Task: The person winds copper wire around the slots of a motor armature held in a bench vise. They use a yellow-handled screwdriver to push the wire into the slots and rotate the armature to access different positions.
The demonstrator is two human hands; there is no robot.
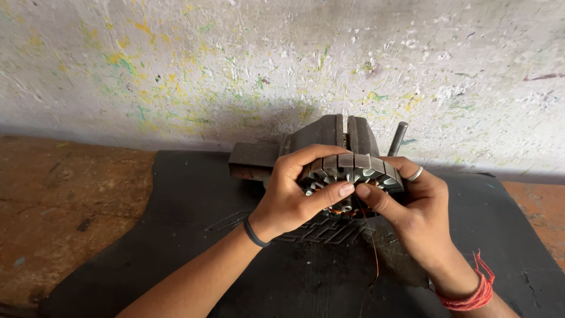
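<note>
Rough workshop corner, daylight on the wall.
Paint-flecked whitewashed plaster wall [176, 65] rises behind a worn reddish-brown floor [65, 200] and black rubber mat [194, 235].

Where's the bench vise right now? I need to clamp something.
In the head view the bench vise stands centre frame on the black rubber mat, against the paint-speckled wall, right behind the motor stator held in both hands.

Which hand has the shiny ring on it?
The right hand wears the silver ring and red wrist threads. The left hand has only a black band.
</note>
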